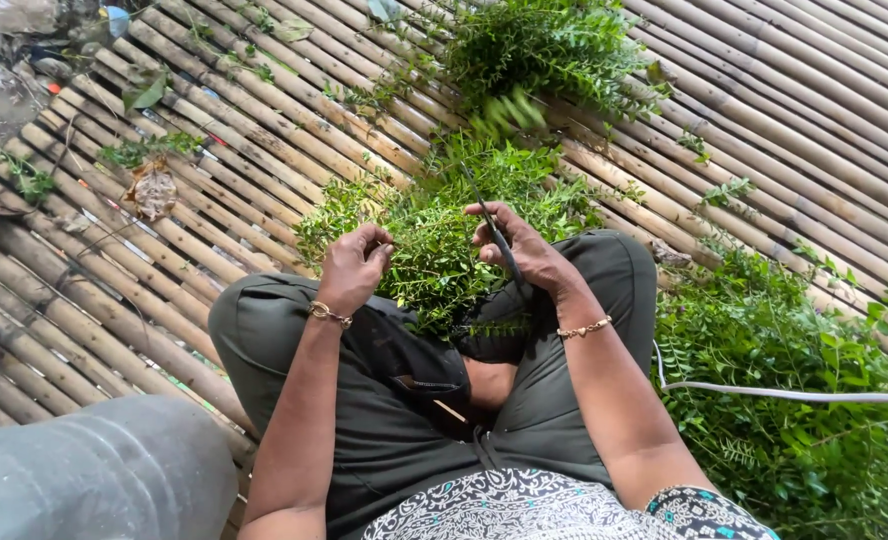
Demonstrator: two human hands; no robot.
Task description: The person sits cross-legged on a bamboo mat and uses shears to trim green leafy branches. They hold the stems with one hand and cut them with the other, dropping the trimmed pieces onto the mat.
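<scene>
I sit cross-legged on a bamboo floor [814, 110] with a heap of small-leaved green sprigs [434, 235] in front of my knees. My left hand [352, 268] is closed at the left edge of the heap, its fingertips pinching leaves. My right hand [524, 250] grips a thin dark stem [492, 228] that points up and away over the heap. A blurred leafy tip [509, 108] shows beyond the stem's far end. Each wrist carries a gold bracelet.
A second pile of sprigs [549, 45] lies farther off, and a large pile [779, 390] lies at my right side. A white cable [784, 392] crosses the right pile. A dry brown leaf [152, 190] lies at left. A grey rounded object [94, 470] fills the lower left corner.
</scene>
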